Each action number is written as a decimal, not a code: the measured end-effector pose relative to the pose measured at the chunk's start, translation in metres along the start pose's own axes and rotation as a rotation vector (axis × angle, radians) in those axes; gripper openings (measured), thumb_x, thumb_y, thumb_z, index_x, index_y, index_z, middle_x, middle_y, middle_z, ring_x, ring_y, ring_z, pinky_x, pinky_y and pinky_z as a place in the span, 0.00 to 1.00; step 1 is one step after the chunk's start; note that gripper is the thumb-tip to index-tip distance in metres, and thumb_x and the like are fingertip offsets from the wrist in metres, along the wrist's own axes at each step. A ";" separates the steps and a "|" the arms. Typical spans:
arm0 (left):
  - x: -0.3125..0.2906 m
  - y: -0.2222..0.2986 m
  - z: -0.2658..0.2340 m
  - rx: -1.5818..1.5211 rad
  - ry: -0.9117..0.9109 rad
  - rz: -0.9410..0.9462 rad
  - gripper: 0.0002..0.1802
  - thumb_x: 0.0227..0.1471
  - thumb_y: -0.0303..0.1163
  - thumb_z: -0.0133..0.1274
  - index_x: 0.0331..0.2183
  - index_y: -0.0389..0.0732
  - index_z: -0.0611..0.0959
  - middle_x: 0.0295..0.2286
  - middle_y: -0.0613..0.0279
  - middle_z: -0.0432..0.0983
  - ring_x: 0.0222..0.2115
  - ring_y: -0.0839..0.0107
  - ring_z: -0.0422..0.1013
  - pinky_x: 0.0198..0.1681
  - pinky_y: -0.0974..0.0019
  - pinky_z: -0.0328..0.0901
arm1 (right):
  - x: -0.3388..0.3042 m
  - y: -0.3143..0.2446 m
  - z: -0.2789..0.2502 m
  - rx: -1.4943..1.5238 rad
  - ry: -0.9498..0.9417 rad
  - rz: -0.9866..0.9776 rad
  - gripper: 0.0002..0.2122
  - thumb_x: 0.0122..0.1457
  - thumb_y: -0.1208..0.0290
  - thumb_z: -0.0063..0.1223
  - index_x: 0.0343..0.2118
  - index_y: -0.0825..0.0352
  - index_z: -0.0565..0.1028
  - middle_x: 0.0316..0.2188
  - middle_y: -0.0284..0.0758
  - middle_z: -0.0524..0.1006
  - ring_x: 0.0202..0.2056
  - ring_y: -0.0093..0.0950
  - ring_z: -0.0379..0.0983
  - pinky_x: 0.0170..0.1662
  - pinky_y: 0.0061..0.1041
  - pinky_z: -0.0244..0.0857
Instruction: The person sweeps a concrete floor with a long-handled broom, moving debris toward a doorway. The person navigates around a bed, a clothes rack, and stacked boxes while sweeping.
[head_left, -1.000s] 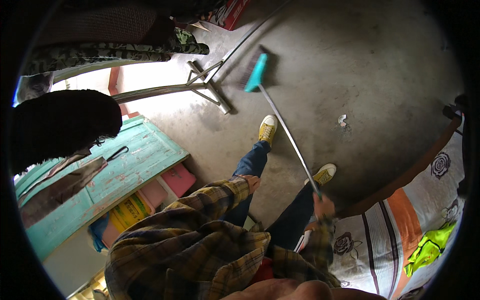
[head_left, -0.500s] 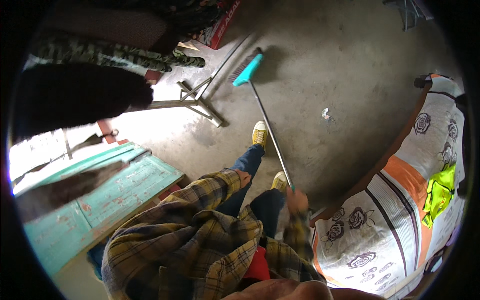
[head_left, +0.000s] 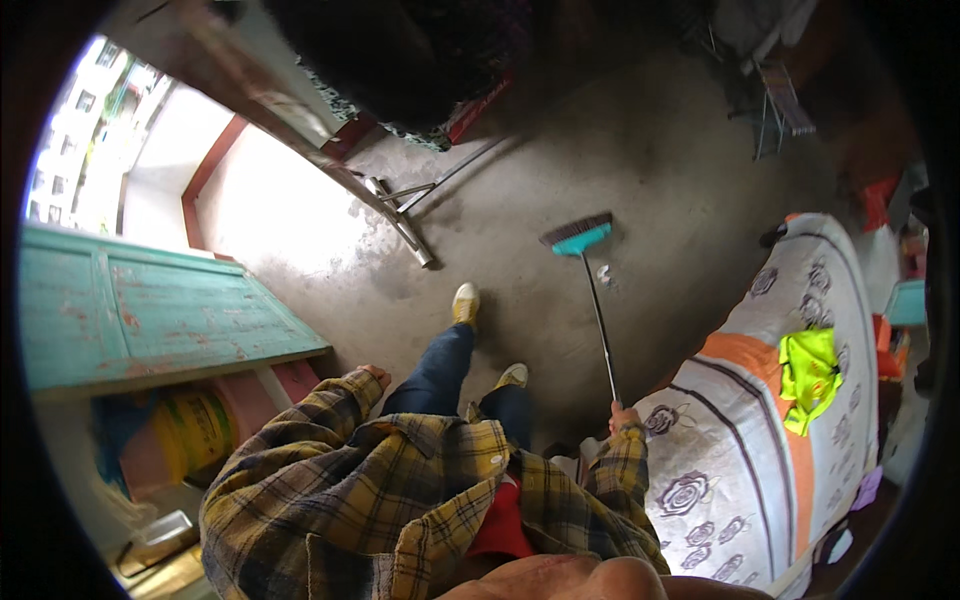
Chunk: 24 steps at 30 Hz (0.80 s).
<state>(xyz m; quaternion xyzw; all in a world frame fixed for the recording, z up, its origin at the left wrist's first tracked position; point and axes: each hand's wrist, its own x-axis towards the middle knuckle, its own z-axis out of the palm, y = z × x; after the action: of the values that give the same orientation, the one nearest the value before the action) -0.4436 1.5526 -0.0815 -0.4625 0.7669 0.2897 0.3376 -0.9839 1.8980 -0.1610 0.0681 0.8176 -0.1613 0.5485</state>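
Note:
My right hand is closed round the upper end of the handle of a broom. The broom has a turquoise head, dark bristles and a thin grey stick. Its head is out on the concrete floor, ahead and to the right of my feet, bristles facing away from me. A small scrap of whitish litter lies just on the near side of the head, right beside the stick. My left hand hangs at the sleeve's end near my left thigh, touching nothing that I can see; its fingers are mostly hidden.
A bed with a rose-patterned cover fills the right, with a neon-yellow garment on it. A worn turquoise cabinet stands left. Ahead, a metal stand's foot rests on the floor below dark hanging clothes. A folding frame is far right.
The broom head has swung right and nearer, from the stand's side to beside the litter. My view has shifted, showing more of the cabinet and the bright doorway. My left arm has moved outward.

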 end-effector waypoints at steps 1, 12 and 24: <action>0.000 -0.009 0.009 -0.028 0.028 0.007 0.13 0.51 0.39 0.42 0.26 0.45 0.79 0.33 0.57 0.72 0.34 0.58 0.69 0.37 0.60 0.64 | -0.001 0.015 0.004 -0.341 0.358 -0.108 0.24 0.54 0.48 0.44 0.21 0.71 0.70 0.15 0.41 0.71 0.18 0.35 0.69 0.20 0.34 0.62; -0.079 -0.036 -0.030 -0.315 0.250 -0.242 0.16 0.48 0.44 0.46 0.26 0.42 0.80 0.27 0.53 0.75 0.33 0.54 0.71 0.39 0.57 0.64 | -0.125 0.029 0.048 -0.782 0.429 -0.393 0.21 0.51 0.51 0.43 0.32 0.70 0.68 0.25 0.45 0.74 0.31 0.43 0.71 0.34 0.39 0.65; -0.113 -0.190 -0.059 -0.819 0.148 -0.357 0.21 0.51 0.45 0.42 0.39 0.41 0.79 0.36 0.51 0.75 0.42 0.56 0.68 0.47 0.59 0.60 | -0.272 -0.150 0.263 -0.855 0.061 -0.750 0.22 0.50 0.62 0.48 0.47 0.66 0.60 0.32 0.43 0.73 0.34 0.39 0.71 0.38 0.33 0.64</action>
<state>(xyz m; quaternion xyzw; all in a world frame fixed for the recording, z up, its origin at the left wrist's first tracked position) -0.2473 1.4895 0.0181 -0.7026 0.5192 0.4726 0.1156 -0.6918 1.6857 0.0261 -0.4502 0.7939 0.0023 0.4087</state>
